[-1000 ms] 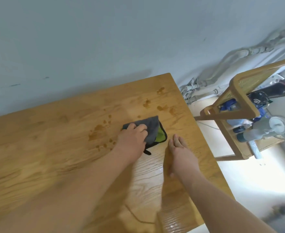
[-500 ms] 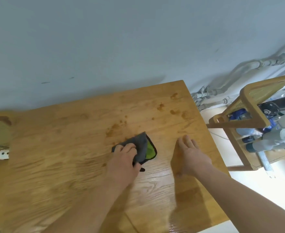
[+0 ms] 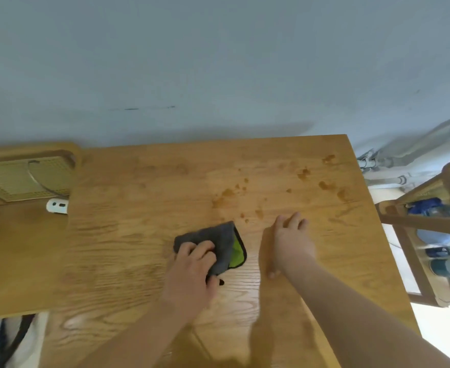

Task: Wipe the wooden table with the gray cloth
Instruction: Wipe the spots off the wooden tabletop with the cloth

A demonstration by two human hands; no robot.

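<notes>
The wooden table (image 3: 144, 235) fills the middle of the view, with several brown stains (image 3: 226, 195) toward its far right part. A folded gray cloth (image 3: 218, 237) with a green inner face lies on the table just below the stains. My left hand (image 3: 192, 272) presses down on the cloth's near left part, fingers curled over it. To the right of the cloth, my right hand (image 3: 290, 240) rests flat on the wood with fingers extended and holds nothing.
A wooden chair with a woven seat (image 3: 24, 179) stands at the table's left end, and a small white object (image 3: 57, 206) lies on it. A wooden rack (image 3: 428, 224) with bottles stands off the right edge. A grey wall runs behind the table.
My left hand has slid the cloth left and toward me, away from the stains. My right hand has stayed flat beside it. The view has swung left, revealing the chair.
</notes>
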